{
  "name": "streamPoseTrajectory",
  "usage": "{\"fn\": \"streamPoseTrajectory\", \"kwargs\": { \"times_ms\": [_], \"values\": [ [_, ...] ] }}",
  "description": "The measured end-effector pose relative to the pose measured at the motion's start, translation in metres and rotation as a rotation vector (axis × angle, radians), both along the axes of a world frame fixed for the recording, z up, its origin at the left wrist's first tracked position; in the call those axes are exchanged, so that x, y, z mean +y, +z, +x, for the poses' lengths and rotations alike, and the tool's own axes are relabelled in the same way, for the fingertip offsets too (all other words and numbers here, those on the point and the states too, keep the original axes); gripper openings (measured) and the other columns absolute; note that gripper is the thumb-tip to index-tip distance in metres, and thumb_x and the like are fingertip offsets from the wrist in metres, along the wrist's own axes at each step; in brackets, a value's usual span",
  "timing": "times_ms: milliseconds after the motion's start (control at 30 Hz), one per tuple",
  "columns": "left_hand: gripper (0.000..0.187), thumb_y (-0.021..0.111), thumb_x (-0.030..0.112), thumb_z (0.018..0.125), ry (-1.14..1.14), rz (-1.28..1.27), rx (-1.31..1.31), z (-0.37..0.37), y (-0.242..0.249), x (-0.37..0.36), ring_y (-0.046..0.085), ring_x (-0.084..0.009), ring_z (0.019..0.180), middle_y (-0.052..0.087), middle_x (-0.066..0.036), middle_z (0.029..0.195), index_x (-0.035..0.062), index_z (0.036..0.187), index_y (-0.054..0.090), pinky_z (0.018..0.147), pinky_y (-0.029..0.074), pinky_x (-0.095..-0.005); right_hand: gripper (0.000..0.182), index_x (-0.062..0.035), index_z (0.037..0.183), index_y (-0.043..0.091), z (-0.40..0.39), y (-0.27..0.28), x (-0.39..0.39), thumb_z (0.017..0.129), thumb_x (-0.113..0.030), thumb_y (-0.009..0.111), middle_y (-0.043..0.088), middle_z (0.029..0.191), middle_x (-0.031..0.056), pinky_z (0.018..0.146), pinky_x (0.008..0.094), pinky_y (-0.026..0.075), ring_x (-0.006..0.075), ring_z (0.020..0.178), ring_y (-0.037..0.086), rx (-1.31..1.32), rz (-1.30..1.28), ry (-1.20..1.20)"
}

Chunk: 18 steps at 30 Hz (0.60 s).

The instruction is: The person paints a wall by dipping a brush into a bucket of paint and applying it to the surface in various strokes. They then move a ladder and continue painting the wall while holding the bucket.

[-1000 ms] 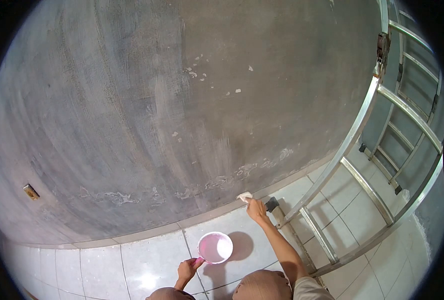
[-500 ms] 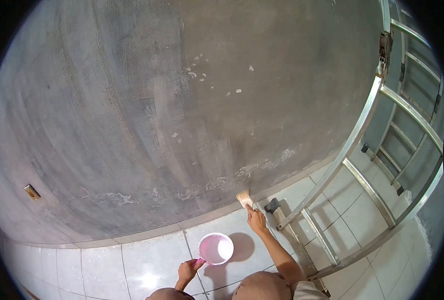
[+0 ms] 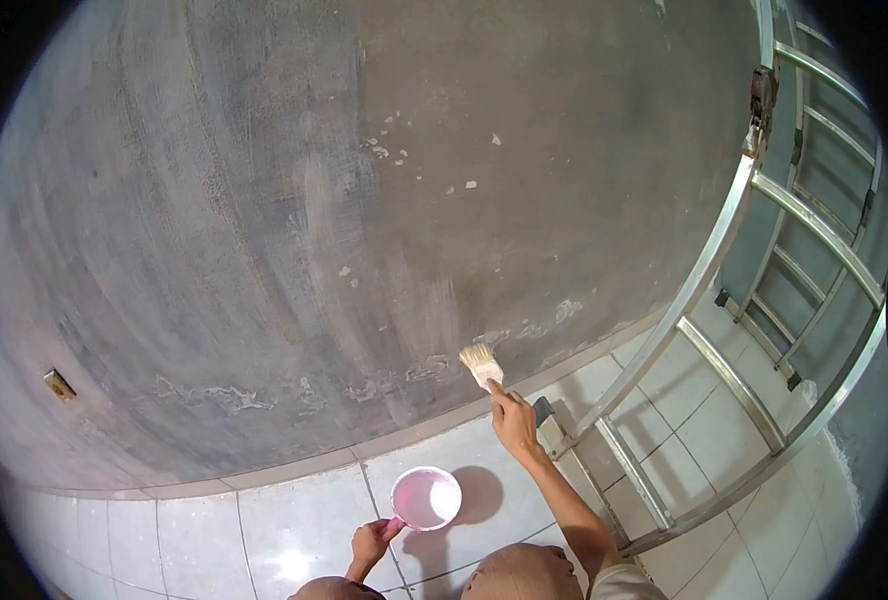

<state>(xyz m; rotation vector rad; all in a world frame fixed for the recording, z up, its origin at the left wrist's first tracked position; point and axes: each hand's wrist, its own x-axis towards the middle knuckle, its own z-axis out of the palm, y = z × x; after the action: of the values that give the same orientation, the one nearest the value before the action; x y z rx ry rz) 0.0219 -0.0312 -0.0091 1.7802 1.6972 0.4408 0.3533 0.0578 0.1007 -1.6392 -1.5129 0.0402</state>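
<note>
Paintbrush [image 3: 483, 370] near grey wall [image 3: 574, 230]
Right hand [image 3: 514, 424] grips it; left hand [image 3: 368, 544] grips a pink dipper [image 3: 410, 496] above floor tiles [image 3: 199, 535].

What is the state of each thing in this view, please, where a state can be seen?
Brush: held, bristles toward the wall; contact unclear.
Right grip: closed on the brush.
Pink cup: open side up, held; contents unclear.
Left grip: closed on the cup's handle.
Wall: patchy, with pale flaked spots.
Ladder: standing on the floor.
Small wall fitting: front unclear.
</note>
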Motion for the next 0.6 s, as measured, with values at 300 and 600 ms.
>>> {"fn": "streamPoseTrajectory", "kwargs": {
  "times_ms": [300,600],
  "values": [
    [0.044,0.062,0.049,0.079,0.006,-0.025,0.015,-0.001,-0.002,-0.001,0.065,-0.0277,0.068,0.065,-0.016,0.073,0.0074,0.092,0.069,0.063,0.049,-0.0360,0.036,-0.0112,0.117,0.057,-0.024,-0.131,0.008,0.082,-0.007,0.049,0.061,0.077,0.0241,0.065,0.0475,0.049,0.0402,0.074,0.061,-0.131,-0.460,0.031],
    [0.046,0.062,0.052,0.078,0.005,-0.024,0.021,0.000,0.004,-0.001,0.066,-0.0272,0.069,0.066,-0.015,0.074,0.0083,0.093,0.069,0.062,0.049,-0.0359,0.031,-0.0089,0.110,0.060,-0.050,-0.022,0.008,0.080,-0.007,0.053,0.061,0.076,0.0204,0.064,0.0459,0.048,0.0373,0.073,0.060,-0.023,-0.174,0.059]
  ]
}}
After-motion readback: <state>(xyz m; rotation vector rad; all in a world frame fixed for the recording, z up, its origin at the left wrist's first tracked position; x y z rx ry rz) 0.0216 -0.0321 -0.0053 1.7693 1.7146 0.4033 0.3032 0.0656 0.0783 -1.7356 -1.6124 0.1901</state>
